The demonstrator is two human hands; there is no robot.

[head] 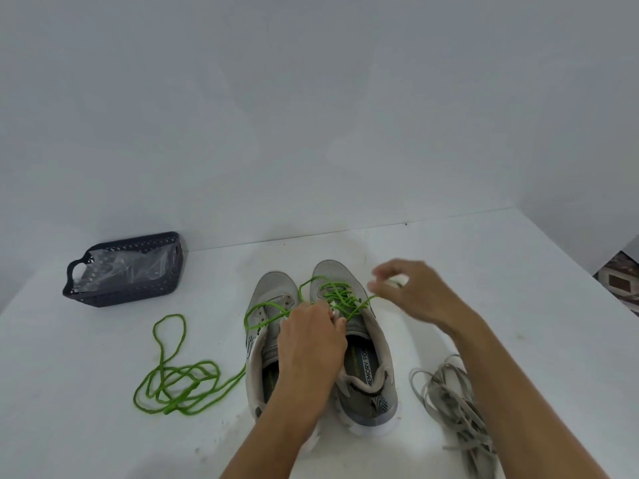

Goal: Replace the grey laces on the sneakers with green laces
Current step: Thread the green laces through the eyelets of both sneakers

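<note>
While my left hand pinches the green lace on the right sneaker, right hand at 2 o'clock grips its end

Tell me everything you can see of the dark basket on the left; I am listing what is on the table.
The basket is a small rectangular tray of dark grey plastic, as it looks, with perforated lattice walls and a cut-out handle at its near-left end. It sits upright at the table's far left, close to the wall, apart from the loose green lace and both sneakers. Crumpled clear plastic wrap lies inside. No hand touches it.
</note>
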